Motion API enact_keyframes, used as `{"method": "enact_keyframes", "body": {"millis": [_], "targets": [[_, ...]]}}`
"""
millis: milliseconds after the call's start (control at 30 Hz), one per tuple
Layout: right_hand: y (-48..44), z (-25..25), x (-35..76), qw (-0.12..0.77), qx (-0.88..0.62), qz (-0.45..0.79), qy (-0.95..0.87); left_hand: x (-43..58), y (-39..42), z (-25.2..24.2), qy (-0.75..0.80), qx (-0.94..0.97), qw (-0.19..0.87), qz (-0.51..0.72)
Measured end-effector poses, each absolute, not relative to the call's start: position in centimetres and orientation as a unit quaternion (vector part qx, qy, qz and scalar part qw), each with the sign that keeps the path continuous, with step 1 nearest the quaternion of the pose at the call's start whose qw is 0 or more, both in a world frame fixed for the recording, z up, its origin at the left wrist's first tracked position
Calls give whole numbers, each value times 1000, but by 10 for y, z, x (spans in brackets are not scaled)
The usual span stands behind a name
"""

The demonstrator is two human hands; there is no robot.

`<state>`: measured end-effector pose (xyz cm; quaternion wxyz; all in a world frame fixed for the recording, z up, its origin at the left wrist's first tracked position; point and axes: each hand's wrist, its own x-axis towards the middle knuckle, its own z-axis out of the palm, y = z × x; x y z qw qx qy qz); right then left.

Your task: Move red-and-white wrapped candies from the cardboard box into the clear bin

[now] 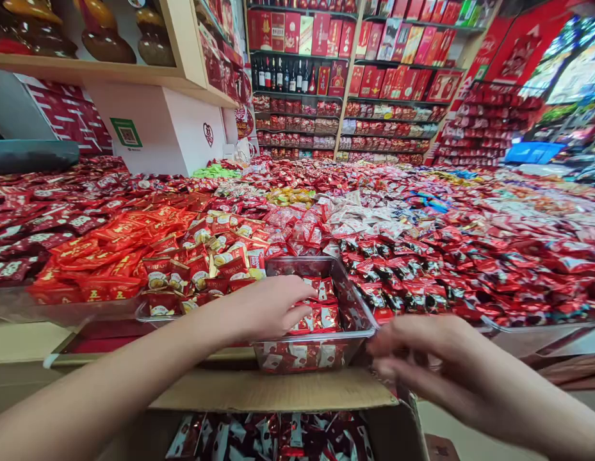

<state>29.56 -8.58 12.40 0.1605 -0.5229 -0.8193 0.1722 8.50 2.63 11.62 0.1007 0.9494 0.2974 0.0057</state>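
Observation:
My left hand reaches into a clear plastic bin at the front of the display, its fingers stretched flat over the red-wrapped candies inside. My right hand hovers just right of the bin's front corner. It is blurred by motion, its fingers extended leftward, and I see nothing in it. Below both hands an open cardboard box holds more red and white wrapped candies.
A wide display of wrapped sweets in red, orange and white fills the counter in clear bins. Shelves of red gift boxes and bottles line the back wall. A white counter unit stands at the left.

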Motion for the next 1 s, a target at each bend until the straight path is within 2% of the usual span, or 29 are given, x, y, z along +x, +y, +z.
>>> {"method": "enact_keyframes", "body": {"millis": [133, 300, 400, 467, 533, 567, 633, 733, 867, 1000], "targets": [[-100, 101, 303, 147, -541, 176, -809, 37, -8, 127, 275, 944, 170, 62], [-78, 102, 288, 126, -565, 122, -806, -18, -25, 100, 340, 901, 208, 170], [-88, 107, 268, 116, -504, 218, -828, -47, -53, 81, 403, 840, 281, 229], [-100, 93, 253, 63, -424, 317, -846, -57, -76, 63, 409, 806, 393, 167], [-108, 59, 237, -15, -326, 368, -871, -57, -94, 38, 451, 768, 452, 51], [-109, 37, 229, -74, -314, 370, -871, -52, -99, 23, 473, 754, 455, 1], [-109, -7, 213, -163, -434, 265, -846, -37, -101, -9, 505, 766, 395, -60], [-108, -55, 197, -220, -542, 129, -801, -8, -94, -52, 458, 820, 336, -68], [-116, -75, 193, -284, -516, 108, -801, 16, -89, -92, 460, 829, 308, -75], [-121, -76, 195, -322, -502, 121, -794, 12, -92, -108, 477, 823, 297, -78]]}}
